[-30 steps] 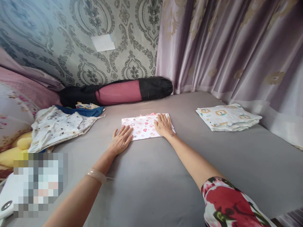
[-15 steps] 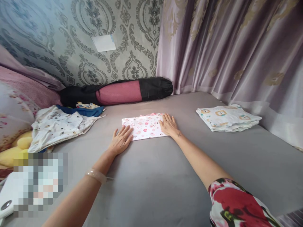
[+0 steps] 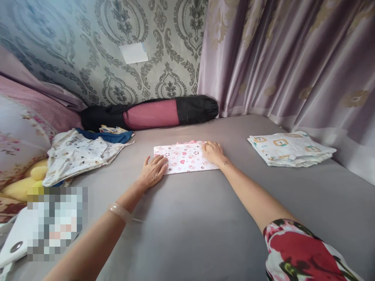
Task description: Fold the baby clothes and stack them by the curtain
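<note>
A folded white cloth garment with pink hearts and flowers lies flat on the grey bed sheet. A pink ruffled edge shows along its far side. My left hand rests flat on its left end, fingers stretched out. On its right end lies my right hand, palm down, with the fingers reaching toward the far right corner and slightly bent. Neither hand grips the cloth.
To the right sits a stack of folded white printed cloths. Rumpled clothes lie at left, near a yellow plush toy and a white object, partly blurred. A black and pink long bag lies along the wall.
The whole view has shifted slightly, so things appear a little further right. My right hand's fingers have bent a bit and moved toward the cloth's far right corner. My left hand stays in place.
</note>
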Motion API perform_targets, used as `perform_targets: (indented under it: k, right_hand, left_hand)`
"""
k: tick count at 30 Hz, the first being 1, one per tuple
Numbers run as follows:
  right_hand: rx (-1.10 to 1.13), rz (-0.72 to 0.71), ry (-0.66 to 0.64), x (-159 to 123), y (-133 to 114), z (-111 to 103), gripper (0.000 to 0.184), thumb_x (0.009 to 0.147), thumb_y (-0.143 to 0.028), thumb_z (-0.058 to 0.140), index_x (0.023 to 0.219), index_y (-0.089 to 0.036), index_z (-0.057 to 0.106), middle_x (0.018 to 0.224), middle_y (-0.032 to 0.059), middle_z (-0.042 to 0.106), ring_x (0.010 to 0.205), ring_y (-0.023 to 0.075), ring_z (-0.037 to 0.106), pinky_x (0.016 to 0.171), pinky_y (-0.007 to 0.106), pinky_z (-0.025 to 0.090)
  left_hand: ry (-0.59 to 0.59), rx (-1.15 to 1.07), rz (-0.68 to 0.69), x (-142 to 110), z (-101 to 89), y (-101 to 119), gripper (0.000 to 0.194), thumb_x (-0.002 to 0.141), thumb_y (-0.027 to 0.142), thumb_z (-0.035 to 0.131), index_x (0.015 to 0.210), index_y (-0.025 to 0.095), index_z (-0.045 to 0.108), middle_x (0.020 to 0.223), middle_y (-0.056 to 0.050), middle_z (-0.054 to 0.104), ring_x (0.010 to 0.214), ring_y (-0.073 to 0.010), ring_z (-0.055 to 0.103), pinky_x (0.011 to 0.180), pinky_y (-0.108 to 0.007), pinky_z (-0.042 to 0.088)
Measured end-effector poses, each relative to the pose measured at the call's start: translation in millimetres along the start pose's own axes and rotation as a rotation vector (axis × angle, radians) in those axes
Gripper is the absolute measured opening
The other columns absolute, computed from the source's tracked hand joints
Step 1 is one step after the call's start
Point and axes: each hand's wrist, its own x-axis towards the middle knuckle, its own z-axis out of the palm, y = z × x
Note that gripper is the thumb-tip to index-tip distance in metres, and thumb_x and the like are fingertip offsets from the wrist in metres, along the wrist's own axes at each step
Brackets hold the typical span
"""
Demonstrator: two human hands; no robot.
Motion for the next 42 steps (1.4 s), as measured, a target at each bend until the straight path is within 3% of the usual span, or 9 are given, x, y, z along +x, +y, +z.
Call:
perform_targets:
  k: [7, 11, 14, 18, 22, 26, 33, 37, 42]
  right_hand:
    - [-0.075, -0.004, -0.106, 41, 7, -21, 0.023, 0.091, -0.032, 0.057, 0.098, -0.018, 0.074, 0.115, 0.0127, 0.069, 0.113, 0.0264, 0.058, 0.096, 0.036, 0.039]
    - [-0.082, 0.002, -0.227, 57, 10, -29, 0.019, 0.085, -0.034, 0.065, 0.098, -0.022, 0.074, 0.113, 0.0098, 0.07, 0.109, 0.0242, 0.062, 0.092, 0.034, 0.043]
    - [-0.086, 0.016, -0.274, 65, 10, -33, 0.032, 0.082, -0.035, 0.068, 0.111, -0.022, 0.07, 0.127, 0.0115, 0.064, 0.117, 0.0266, 0.058, 0.093, 0.037, 0.045]
    - [-0.066, 0.017, -0.352, 74, 13, -35, 0.04, 0.079, -0.036, 0.071, 0.116, -0.021, 0.067, 0.126, 0.0116, 0.064, 0.116, 0.0269, 0.059, 0.09, 0.035, 0.047]
    - [-0.044, 0.031, -0.399, 77, 17, -34, 0.038, 0.081, -0.04, 0.07, 0.112, -0.019, 0.069, 0.122, 0.0121, 0.066, 0.109, 0.0265, 0.063, 0.085, 0.033, 0.049]
    - [-0.023, 0.021, -0.346, 68, 15, -33, 0.041, 0.084, -0.037, 0.066, 0.12, -0.017, 0.063, 0.133, 0.014, 0.06, 0.119, 0.027, 0.058, 0.091, 0.034, 0.046]
    - [0.062, -0.012, -0.236, 50, 18, -36, 0.046, 0.085, -0.024, 0.063, 0.13, -0.019, 0.055, 0.132, 0.0109, 0.06, 0.119, 0.0242, 0.058, 0.093, 0.031, 0.044]
    - [0.12, -0.072, -0.214, 50, 25, -50, 0.034, 0.082, -0.024, 0.065, 0.116, -0.021, 0.066, 0.119, 0.006, 0.068, 0.107, 0.0208, 0.063, 0.083, 0.025, 0.046]
    - [0.212, -0.153, -0.197, 45, 32, -75, 0.025, 0.08, -0.024, 0.068, 0.105, -0.02, 0.071, 0.1, 0.0, 0.073, 0.088, 0.0151, 0.065, 0.068, 0.018, 0.045]
  left_hand:
    - [-0.162, 0.062, -0.136, 64, -27.3, 7, 0.045, 0.1, 0.036, 0.022, 0.122, 0.019, 0.058, 0.115, -0.011, 0.069, 0.107, -0.0252, 0.064, 0.092, -0.037, 0.046]
    - [-0.267, 0.048, -0.197, 95, -27.1, 3, 0.04, 0.098, 0.035, 0.031, 0.128, 0.026, 0.056, 0.119, -0.008, 0.068, 0.109, -0.0245, 0.063, 0.09, -0.034, 0.047]
    - [-0.342, 0.022, -0.215, 113, -25.9, -2, 0.036, 0.093, 0.034, 0.044, 0.124, 0.027, 0.06, 0.122, -0.007, 0.066, 0.112, -0.0229, 0.061, 0.093, -0.032, 0.046]
    - [-0.387, 0.047, -0.238, 132, -28.5, -7, 0.037, 0.081, 0.036, 0.059, 0.116, 0.025, 0.066, 0.131, -0.011, 0.061, 0.124, -0.0318, 0.052, 0.1, -0.043, 0.043]
    - [-0.476, 0.03, -0.237, 147, -31.5, -8, 0.042, 0.072, 0.031, 0.065, 0.114, 0.024, 0.067, 0.125, -0.011, 0.065, 0.111, -0.0294, 0.061, 0.091, -0.038, 0.049]
    - [-0.51, 0.008, -0.236, 147, -33.1, -7, 0.05, 0.07, 0.026, 0.063, 0.12, 0.019, 0.062, 0.121, -0.012, 0.067, 0.1, -0.0254, 0.066, 0.083, -0.032, 0.051]
    - [-0.426, 0.027, -0.228, 123, -37.3, 1, 0.041, 0.085, 0.03, 0.049, 0.125, 0.021, 0.055, 0.122, -0.011, 0.068, 0.11, -0.0255, 0.063, 0.104, -0.045, 0.036]
    - [-0.403, 0.028, -0.188, 112, -53.4, 1, 0.035, 0.085, 0.032, 0.049, 0.116, 0.022, 0.062, 0.123, -0.01, 0.067, 0.113, -0.0272, 0.061, 0.101, -0.044, 0.037]
    - [-0.408, 0.0, -0.127, 103, -83.5, -7, 0.031, 0.079, 0.034, 0.055, 0.106, 0.023, 0.068, 0.107, -0.004, 0.073, 0.099, -0.0239, 0.064, 0.088, -0.033, 0.044]
